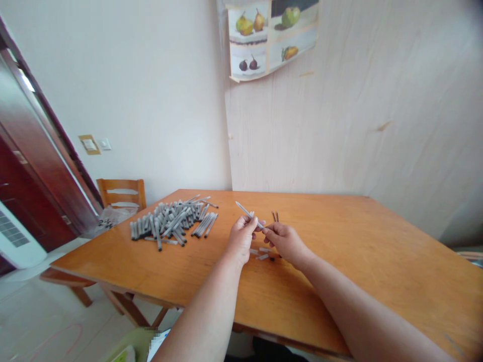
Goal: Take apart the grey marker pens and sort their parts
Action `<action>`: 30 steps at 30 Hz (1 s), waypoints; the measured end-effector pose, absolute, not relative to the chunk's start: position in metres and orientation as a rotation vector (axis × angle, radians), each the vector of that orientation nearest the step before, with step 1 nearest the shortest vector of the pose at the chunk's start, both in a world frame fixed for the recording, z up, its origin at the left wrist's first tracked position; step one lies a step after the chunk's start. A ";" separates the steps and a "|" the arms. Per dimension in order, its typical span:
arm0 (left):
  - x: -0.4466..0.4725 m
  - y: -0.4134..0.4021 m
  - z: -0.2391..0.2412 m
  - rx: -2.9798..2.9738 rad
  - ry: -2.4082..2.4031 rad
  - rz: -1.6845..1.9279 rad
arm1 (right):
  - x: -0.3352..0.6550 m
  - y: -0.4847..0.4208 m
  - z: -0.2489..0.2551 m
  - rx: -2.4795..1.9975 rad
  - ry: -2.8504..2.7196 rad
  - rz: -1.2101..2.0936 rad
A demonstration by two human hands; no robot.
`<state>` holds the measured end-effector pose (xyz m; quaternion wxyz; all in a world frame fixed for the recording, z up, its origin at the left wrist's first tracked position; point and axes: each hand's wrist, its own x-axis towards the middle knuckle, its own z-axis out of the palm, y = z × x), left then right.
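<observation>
While a slim grey plastic pen barrel [246, 211] is pinched between the fingertips of the left hand [241, 236], its long axis is seen slanting up and away to the left, the pointed tip being farthest from the body. The right hand [285, 240] is held just beside it, fingers drawn together near the barrel's lower end; whether something small is pinched there cannot be told. Both hands are raised a little above the orange-brown wooden table [358, 251]. A few short grey pieces [264, 253] are lying beneath them, and a large heap of grey pen barrels [173, 221] is spread well to the left.
</observation>
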<state>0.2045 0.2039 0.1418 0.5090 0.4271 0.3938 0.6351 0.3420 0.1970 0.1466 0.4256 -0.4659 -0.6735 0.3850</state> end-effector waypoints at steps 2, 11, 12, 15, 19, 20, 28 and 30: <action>0.205 0.204 0.141 1.019 0.955 1.525 | 0.342 0.198 0.146 -1.169 -1.692 0.904; 0.204 0.204 0.141 1.019 0.906 1.515 | 0.344 0.195 0.147 -1.108 -1.606 1.118; 0.204 0.204 0.141 1.024 0.881 1.502 | 0.344 0.195 0.147 -1.106 -1.580 1.123; 0.205 0.204 0.139 1.036 0.830 1.474 | 0.346 0.197 0.145 -1.105 -1.551 1.109; 0.205 0.205 0.139 1.032 0.890 1.481 | 0.346 0.199 0.142 -1.124 -1.596 0.981; 0.205 0.205 0.139 1.025 0.907 1.484 | 0.345 0.199 0.142 -1.121 -1.600 0.946; 0.204 0.205 0.140 1.013 0.910 1.493 | 0.347 0.196 0.148 -1.123 -1.618 1.081; 0.205 0.205 0.139 1.011 0.917 1.490 | 0.348 0.196 0.148 -1.124 -1.624 1.062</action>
